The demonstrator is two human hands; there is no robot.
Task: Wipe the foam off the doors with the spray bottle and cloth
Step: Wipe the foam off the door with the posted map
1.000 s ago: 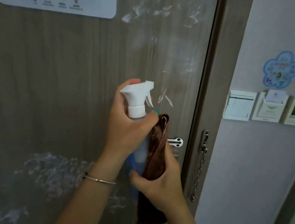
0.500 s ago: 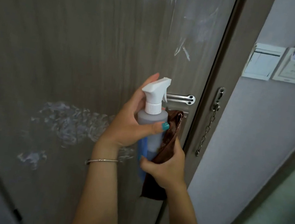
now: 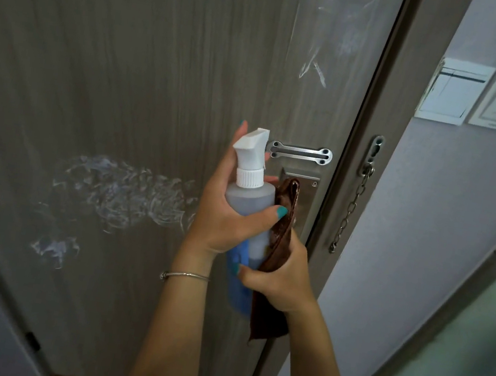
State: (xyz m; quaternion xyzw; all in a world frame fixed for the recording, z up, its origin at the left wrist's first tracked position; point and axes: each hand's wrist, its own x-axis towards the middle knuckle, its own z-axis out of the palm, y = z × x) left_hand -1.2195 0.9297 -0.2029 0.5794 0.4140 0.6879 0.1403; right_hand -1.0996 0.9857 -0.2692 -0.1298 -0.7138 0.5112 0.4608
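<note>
view has dipped lower: left hand [image 3: 230, 214] grips the spray bottle [image 3: 248, 200], right hand [image 3: 279, 275] pinches the cloth [image 3: 283, 224], and the foam [image 3: 118, 192] to their left is next.

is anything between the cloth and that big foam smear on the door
Nothing on the door blocks it. The cloth is gripped in the right hand right of the spray bottle, which the left hand holds between the cloth and the foam smear. Bare door surrounds the smear.
</note>
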